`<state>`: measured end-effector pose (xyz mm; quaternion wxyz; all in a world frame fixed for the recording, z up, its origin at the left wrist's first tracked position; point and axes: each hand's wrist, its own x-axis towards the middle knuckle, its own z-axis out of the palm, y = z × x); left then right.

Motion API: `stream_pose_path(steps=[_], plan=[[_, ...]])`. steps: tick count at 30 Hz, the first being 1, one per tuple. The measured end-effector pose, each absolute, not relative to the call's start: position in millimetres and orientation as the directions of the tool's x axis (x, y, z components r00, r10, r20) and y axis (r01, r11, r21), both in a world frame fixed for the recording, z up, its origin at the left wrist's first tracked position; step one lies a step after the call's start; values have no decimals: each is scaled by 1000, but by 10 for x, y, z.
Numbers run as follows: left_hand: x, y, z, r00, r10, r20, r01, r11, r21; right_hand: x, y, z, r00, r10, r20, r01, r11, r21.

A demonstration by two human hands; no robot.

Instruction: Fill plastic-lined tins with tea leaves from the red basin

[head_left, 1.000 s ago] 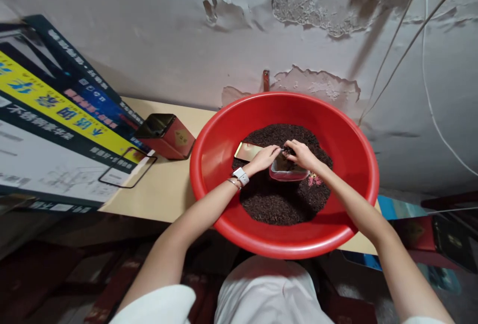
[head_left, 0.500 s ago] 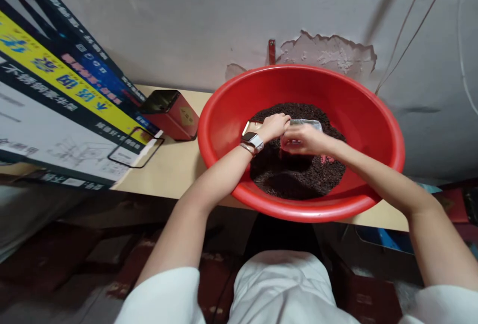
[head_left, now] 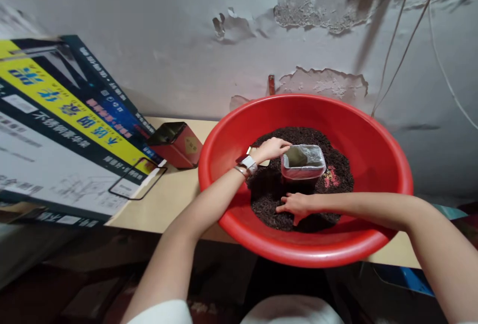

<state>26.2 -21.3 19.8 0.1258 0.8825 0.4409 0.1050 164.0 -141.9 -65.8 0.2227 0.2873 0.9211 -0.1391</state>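
Inside a large red plastic basin (head_left: 388, 164) lies a bed of dark loose material (head_left: 269, 209) that looks like dried tea leaves. A rectangular container lined with clear plastic (head_left: 304, 168) stands in it near the middle. My left hand (head_left: 272, 149) is closed on the container's left rim. Nearer to me, my right hand (head_left: 297, 206) reaches down to the dark leaves with its fingers spread, holding nothing I can see. A pale flat piece (head_left: 266, 163), partly hidden, lies under my left wrist. Right of the container, a red and yellow patch (head_left: 330, 177) shows on the leaves.
A red tin (head_left: 182, 146) with a dark open top stands left of the basin on the light wooden table (head_left: 149, 214). A black wire frame (head_left: 121, 197) leans against a large printed carton (head_left: 67, 140). Cords (head_left: 396, 55) hang along the peeling wall behind.
My right hand has left the container and come down to the leaves nearer to me, with its fingers spread. My left hand stays at the container's rim. The view has tilted upward.
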Motion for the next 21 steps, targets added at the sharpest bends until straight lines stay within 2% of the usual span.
stream_pose_path(steps=[3,6,7,9,12,14,18,21], plan=[[98,-103,262,482,862,157,796,-506,333,1580,-1397,-380,-777,439,-452,540,833,-118],[-43,-35,364,332,907,259,844,-408,348,1573,-1326,71,-837,457,-301,515,843,-154],[-75,-26,393,299,914,274,852,-385,355,1602,-1289,231,-856,459,-240,506,839,-202],[-109,-24,432,265,925,274,863,-354,361,1714,-1196,508,-851,521,-70,518,809,-278],[-96,-46,435,270,931,246,873,-344,345,1963,-1008,729,-738,664,125,604,731,-316],[-67,-62,413,300,929,219,876,-359,322,2117,-876,756,-655,745,127,686,656,-314],[-21,-73,356,348,921,172,882,-384,272,2233,-745,742,-583,813,-12,792,565,-232],[-11,-63,321,358,922,145,889,-384,250,2099,-862,733,-627,773,101,769,634,-82]])
